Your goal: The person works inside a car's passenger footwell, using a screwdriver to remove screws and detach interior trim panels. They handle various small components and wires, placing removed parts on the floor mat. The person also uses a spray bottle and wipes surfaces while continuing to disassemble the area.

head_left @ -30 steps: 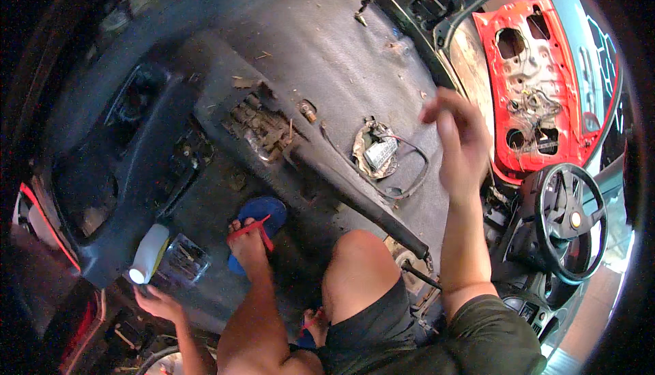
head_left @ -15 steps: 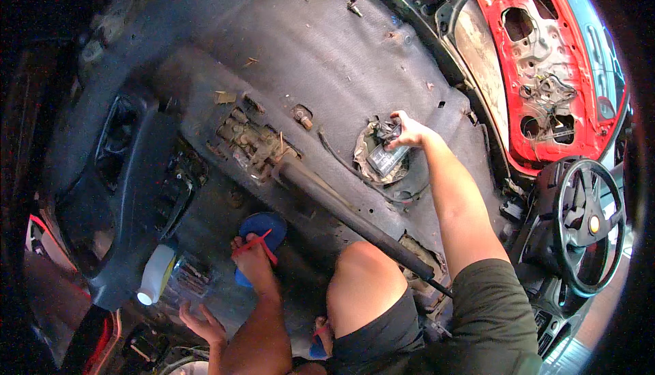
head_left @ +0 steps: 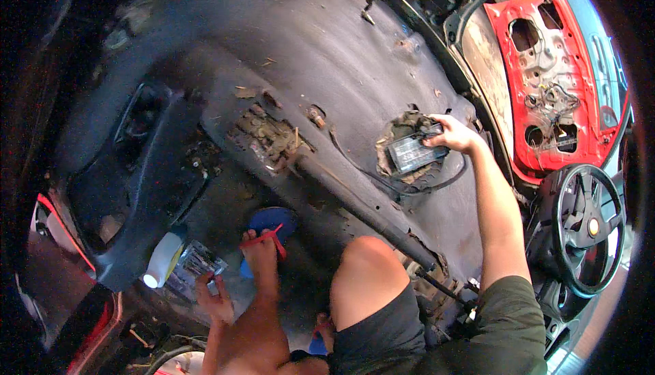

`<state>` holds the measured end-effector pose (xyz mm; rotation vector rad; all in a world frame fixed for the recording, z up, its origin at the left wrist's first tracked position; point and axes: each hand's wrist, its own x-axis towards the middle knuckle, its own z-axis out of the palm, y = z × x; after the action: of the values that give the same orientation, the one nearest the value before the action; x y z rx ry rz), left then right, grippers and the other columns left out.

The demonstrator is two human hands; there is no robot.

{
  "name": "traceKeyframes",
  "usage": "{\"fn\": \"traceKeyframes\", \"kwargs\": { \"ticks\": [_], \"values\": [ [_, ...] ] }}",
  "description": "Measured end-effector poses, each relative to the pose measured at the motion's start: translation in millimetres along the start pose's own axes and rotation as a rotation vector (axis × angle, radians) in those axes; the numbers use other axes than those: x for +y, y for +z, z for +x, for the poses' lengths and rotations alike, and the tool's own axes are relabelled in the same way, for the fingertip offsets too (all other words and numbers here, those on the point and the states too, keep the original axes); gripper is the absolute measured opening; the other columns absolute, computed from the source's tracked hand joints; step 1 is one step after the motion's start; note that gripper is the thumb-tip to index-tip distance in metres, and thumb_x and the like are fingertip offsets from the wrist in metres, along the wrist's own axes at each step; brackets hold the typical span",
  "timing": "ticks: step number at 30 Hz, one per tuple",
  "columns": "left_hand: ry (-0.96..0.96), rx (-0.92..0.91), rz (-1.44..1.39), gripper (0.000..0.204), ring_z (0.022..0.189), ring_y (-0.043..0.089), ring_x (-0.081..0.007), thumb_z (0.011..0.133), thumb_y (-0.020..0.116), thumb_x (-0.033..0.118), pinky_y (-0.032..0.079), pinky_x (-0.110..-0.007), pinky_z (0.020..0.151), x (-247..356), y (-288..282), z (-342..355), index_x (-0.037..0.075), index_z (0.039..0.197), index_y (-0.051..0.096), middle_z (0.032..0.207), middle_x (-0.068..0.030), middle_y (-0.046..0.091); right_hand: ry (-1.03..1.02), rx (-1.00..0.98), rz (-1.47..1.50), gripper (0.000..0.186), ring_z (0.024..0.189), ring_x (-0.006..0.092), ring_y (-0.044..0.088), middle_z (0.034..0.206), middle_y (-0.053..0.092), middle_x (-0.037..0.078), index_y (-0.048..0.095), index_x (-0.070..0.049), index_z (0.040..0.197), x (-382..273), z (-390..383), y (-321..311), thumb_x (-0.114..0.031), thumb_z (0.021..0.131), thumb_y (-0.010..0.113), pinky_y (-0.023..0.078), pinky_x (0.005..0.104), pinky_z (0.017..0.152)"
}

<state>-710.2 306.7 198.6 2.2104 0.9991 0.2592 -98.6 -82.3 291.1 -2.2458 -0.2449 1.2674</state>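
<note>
My right hand point(head_left: 456, 134) is closed on the right end of a flat, dark grey rectangular box point(head_left: 415, 153), which looks like a control module. The box is tilted over a ragged opening point(head_left: 386, 142) in the dark floor covering, and a black cable point(head_left: 443, 186) loops beside it. Low on the left is my left hand point(head_left: 215, 298), its fingers bent and apart, with nothing I can make out between them. Just beyond its fingertips lies a clear plastic case point(head_left: 198, 264) of small metal pieces, next to a white bottle point(head_left: 164, 259).
A long handbrake-like lever point(head_left: 361, 211) runs diagonally along the raised tunnel, near a dirty bracket point(head_left: 269, 136). The steering wheel point(head_left: 587, 230) stands at the right. Beyond it hangs a stripped red door point(head_left: 539, 82). A dark trim panel point(head_left: 140, 191) is on the left.
My right hand has turned and shifted the grey box, so its broad face shows more. My left hand has moved up toward the clear case, its fingers more bent. The view has shifted slightly.
</note>
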Motion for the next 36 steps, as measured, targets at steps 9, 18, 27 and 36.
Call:
{"fn": "traceKeyframes", "kwargs": {
  "ticks": [9, 18, 27, 36],
  "values": [
    [0.377, -0.221, -0.388, 0.020, 0.096, 0.071, -0.0304, 0.090, 0.076, 0.012, 0.057, -0.040, 0.084, 110, 20, 103, 0.006, 0.108, 0.070, 0.103, -0.0132, 0.073, -0.141, -0.133, -0.203, 0.074, 0.113, 0.0139, 0.060, 0.121, 0.068, 0.003, 0.057, 0.000, 0.140, -205, -79, -18, -0.002, 0.073, 0.087, 0.048, 0.0302, 0.102],
    [-0.086, -0.813, -1.347, 0.093, 0.122, 0.058, -0.0225, 0.090, 0.081, 0.025, 0.052, -0.039, 0.100, 257, 33, 152, 0.011, 0.161, 0.022, 0.141, -0.0196, 0.054, -0.326, -0.419, -0.574, 0.071, 0.100, 0.0183, 0.068, 0.106, 0.074, 0.010, 0.064, 0.000, 0.126, -286, -79, 53, -0.012, 0.063, 0.093, 0.053, 0.0360, 0.094],
    [-0.097, -0.800, -1.048, 0.086, 0.126, 0.059, -0.0227, 0.078, 0.092, 0.035, 0.046, -0.038, 0.109, 244, 68, 133, 0.003, 0.146, 0.049, 0.134, -0.0163, 0.063, -0.331, -0.617, -0.621, 0.070, 0.094, 0.0276, 0.072, 0.105, 0.074, 0.016, 0.061, -0.004, 0.134, -261, -59, 128, -0.037, 0.079, 0.088, 0.055, 0.0402, 0.085],
    [-0.137, -0.657, -0.932, 0.077, 0.120, 0.063, -0.0204, 0.077, 0.093, 0.023, 0.050, -0.037, 0.105, 152, 14, 140, 0.010, 0.143, 0.055, 0.131, -0.0107, 0.067, -0.299, -0.221, -0.866, 0.046, 0.066, 0.0369, 0.067, 0.074, 0.069, 0.022, 0.074, 0.001, 0.082, -205, 39, 89, -0.042, 0.096, 0.067, 0.052, 0.0483, 0.066]
  ]
}}
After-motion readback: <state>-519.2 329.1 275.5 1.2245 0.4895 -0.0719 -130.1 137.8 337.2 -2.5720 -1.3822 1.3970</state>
